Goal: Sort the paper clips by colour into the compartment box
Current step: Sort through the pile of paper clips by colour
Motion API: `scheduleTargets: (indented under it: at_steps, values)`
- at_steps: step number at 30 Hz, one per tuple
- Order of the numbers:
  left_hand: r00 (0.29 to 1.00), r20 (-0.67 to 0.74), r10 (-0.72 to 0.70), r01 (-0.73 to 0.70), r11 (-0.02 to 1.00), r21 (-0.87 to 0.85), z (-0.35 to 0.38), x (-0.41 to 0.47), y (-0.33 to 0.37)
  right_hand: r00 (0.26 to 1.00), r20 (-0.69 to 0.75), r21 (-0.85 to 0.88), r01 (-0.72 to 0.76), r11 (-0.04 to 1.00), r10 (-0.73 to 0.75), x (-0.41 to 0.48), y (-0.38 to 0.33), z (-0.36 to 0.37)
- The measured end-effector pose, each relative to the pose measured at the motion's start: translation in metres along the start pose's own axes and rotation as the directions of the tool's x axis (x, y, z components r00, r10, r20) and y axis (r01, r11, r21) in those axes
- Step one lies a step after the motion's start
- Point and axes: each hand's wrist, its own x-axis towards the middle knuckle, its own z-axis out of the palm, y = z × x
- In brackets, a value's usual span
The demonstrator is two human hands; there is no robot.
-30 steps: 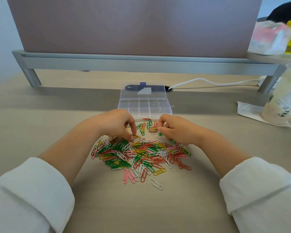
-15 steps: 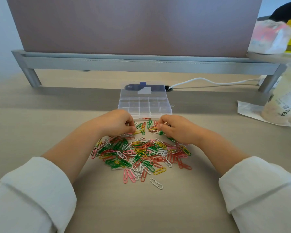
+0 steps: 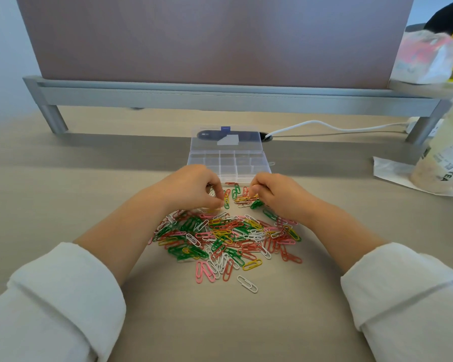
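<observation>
Looking down through the head view, you have the pile of paper clips [image 3: 228, 236] spread on the counter [image 3: 89, 178] at the centre of the frame, a loose tangle of green, red, pink, yellow and white. A single white clip [image 3: 247, 284] lies apart at the pile's lower edge, just below a pair of pink clips [image 3: 204, 271]. Your left hand [image 3: 194, 189] sits at the upper left edge of the pile with its fingers curled down and the thumb drawn in against the fingertips. Whether a clip is caught between them I cannot tell. Your right hand [image 3: 280, 197] is at the upper right edge, knuckles up and fingers curled under, just beside a few green clips [image 3: 256, 204]. Its grasp is hidden too, so I cannot tell if it holds anything. Both hands are close together, with a small cluster of clips between them. The clear compartment box [image 3: 229, 163] stands just above the hands, its lid [image 3: 225, 139] tipped back and open. Above it runs a grey metal rail [image 3: 220, 97] under a brown panel [image 3: 215, 37]. A white cable [image 3: 324, 125] trails towards the right of the frame. At the right edge a bottle [image 3: 439, 158] stands on a white paper sheet [image 3: 387, 171]. Rolled white sleeves [image 3: 63, 296] fill both lower corners.
</observation>
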Motion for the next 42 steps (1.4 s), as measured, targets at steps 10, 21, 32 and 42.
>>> scheduleTargets:
  at_steps: [10, 21, 32, 42]
  values:
    - [0.978, -0.136, 0.16, -0.118, 0.955, 0.271, 0.023, 0.004, 0.01, 0.998, 0.06, -0.201, 0.046, 0.979, -0.035, -0.002, 0.0, -0.005]
    - [0.997, -0.033, 0.071, -0.064, 0.982, 0.18, 0.013, 0.003, 0.002, 0.994, 0.102, -0.214, 0.055, 0.975, -0.033, -0.006, -0.006, -0.006]
    - [1.0, -0.023, -0.018, 0.011, 0.966, -0.258, 0.016, 0.004, 0.006, 0.974, 0.228, -0.247, 0.045, 0.968, 0.013, -0.006, -0.01, -0.004]
    - [0.997, -0.072, 0.007, -0.018, 0.986, -0.163, 0.022, 0.006, 0.003, 0.971, 0.238, -0.113, 0.02, 0.993, 0.007, -0.008, -0.009, -0.012]
